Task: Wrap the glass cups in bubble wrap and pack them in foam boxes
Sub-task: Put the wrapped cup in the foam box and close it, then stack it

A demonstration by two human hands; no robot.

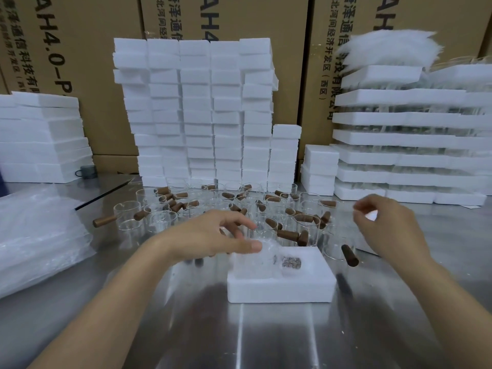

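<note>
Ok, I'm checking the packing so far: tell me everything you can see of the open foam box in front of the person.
The foam box is white, rectangular, thick-walled and lidless, lying flat on the steel table. Its recess holds a clear bubble-wrapped bundle on the left and a small packet of dark bits on the right. The left hand hovers, fingers spread, over its far left corner; whether the thumb touches is unclear. Glass cups stand just behind it.

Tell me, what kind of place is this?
Probably a packing workshop or warehouse: tall stacks of foam boxes, big cardboard cartons behind them, and many glass cups on a metal table.
</note>
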